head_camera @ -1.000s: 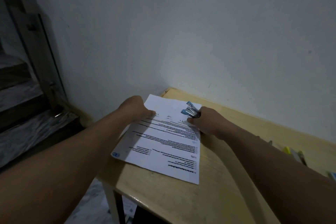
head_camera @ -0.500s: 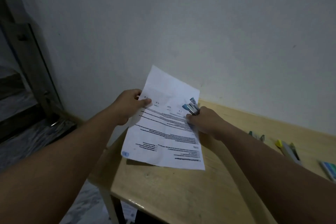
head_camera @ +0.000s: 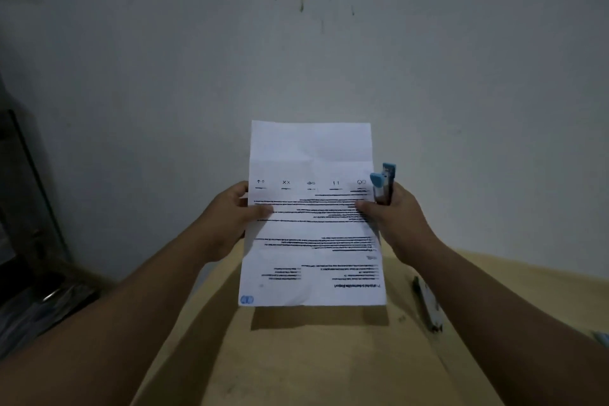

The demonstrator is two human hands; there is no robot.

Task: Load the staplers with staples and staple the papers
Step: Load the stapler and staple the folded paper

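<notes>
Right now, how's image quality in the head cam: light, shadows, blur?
Head view: dim, bluish light. The paper casts a hard shadow on the table. Its print is soft and unreadable. Forearms bow outward at the frame edges. The stapler stays distinct.

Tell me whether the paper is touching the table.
Apart. The head view shows the paper held up by both hands, its bottom edge above its own shadow on the table.

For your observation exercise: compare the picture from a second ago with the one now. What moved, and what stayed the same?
The printed papers went from lying flat on the wooden table to being lifted upright in front of the wall. Unchanged: the left hand grips their left edge, and the right hand pinches their right edge while holding the blue stapler.
</notes>
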